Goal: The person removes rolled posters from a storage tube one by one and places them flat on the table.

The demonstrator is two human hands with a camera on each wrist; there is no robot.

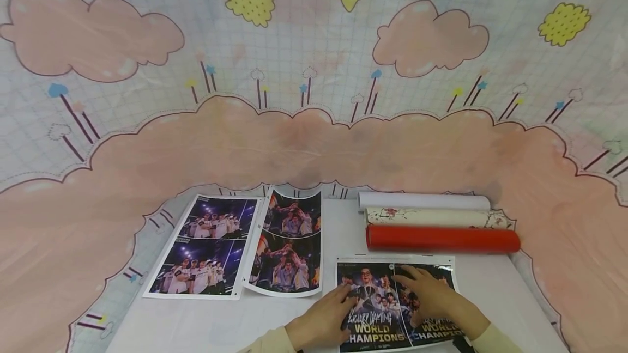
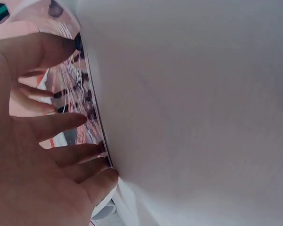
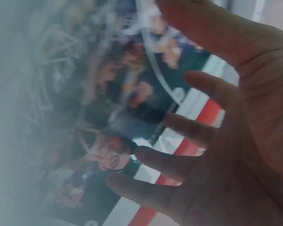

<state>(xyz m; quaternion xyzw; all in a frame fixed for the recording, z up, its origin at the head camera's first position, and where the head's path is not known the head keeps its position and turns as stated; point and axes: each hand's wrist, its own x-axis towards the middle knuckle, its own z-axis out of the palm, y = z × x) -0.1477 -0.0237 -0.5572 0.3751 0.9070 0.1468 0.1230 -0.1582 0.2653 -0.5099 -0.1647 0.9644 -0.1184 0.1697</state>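
Note:
A glossy poster sheet (image 1: 367,315) with two side-by-side prints lettered "WORLD CHAMPIONS" lies at the front of the white table. At its left edge rests my left hand (image 1: 324,317), fingers apart and fairly straight; the left wrist view shows the fingertips (image 2: 96,149) meeting that edge. My right hand (image 1: 434,296) is over the right-hand print, with spread fingers. In the right wrist view these fingers (image 3: 165,162) extend over the sheet's white margin, and whether they all touch it I cannot tell. Neither hand grips anything. The right hand and forearm cover part of the right print.
Two more printed sheets lie to the left, a group photo sheet (image 1: 201,244) and a slightly curled one (image 1: 289,244). Behind the poster are a red roll (image 1: 441,238), a floral roll (image 1: 432,217) and a white roll (image 1: 422,201). A cloud-patterned cloth (image 1: 314,148) hangs behind.

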